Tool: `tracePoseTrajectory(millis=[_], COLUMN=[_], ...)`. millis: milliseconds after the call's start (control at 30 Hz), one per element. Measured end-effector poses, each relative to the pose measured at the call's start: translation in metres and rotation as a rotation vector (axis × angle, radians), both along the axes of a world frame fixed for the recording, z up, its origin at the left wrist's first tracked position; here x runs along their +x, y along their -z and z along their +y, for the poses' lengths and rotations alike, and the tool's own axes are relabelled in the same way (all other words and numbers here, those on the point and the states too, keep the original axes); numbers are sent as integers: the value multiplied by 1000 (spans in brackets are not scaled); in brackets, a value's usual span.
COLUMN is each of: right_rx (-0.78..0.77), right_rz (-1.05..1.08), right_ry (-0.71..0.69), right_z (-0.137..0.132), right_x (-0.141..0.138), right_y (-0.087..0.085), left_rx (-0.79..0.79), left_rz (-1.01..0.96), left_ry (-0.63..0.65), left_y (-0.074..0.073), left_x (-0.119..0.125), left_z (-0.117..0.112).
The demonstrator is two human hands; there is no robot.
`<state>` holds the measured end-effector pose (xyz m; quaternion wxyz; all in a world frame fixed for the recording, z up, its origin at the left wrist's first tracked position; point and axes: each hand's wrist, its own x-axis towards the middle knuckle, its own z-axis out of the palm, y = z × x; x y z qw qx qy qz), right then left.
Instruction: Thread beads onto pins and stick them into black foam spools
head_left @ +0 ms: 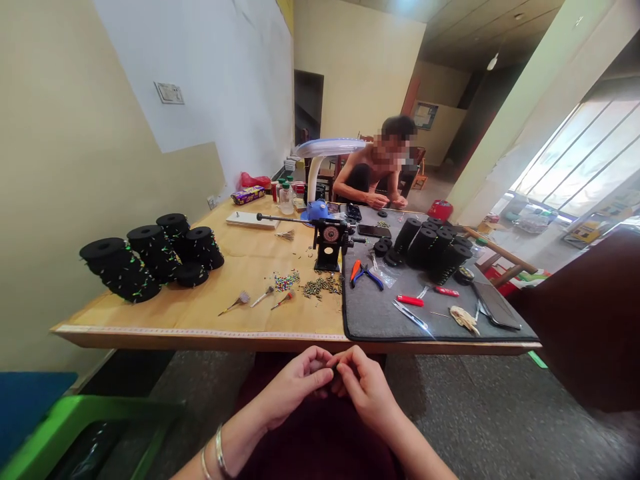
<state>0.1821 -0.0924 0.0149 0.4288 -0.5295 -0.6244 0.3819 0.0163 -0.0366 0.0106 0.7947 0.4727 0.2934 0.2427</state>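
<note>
Below the front edge of the wooden table (200, 333), my left hand (300, 380) and my right hand (367, 387) meet above my lap. Both hands have their fingers closed in a pinch around a tiny dark piece (335, 368). Fingertips hide most of it, so its kind cannot be made out. On the table beyond lie colourful beads (286, 281), a heap of small brassy pieces (321, 287) and several thin brush-like tools (238, 301). A black hand-crank winder (329, 243) with a round dial stands behind them.
Black foam spools (145, 250) stand stacked at left, more (423, 243) on the grey mat (370, 320). The mat also holds pliers (367, 275), snips (411, 316), a red-handled tool (410, 301) and phones (495, 305). A lamp (316, 177) and another person (367, 180) are across the table.
</note>
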Motion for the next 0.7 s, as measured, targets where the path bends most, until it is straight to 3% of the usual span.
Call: tracePoseTrajectory(millis=[333,533,700], right_rx=[-103,-13,-142], right_rz=[52,-75,130], right_ry=[32,33,40], right_z=[5,6,8], right_x=[-6,-6,-5], right_y=[3,-3,2], left_rx=[-128,-76,-71], left_rz=[-19,4,-15], left_ry=[-43,-57,-74], left_y=[-2,-5,-3], left_x=[4,10,11], left_z=[-2,-5,-6])
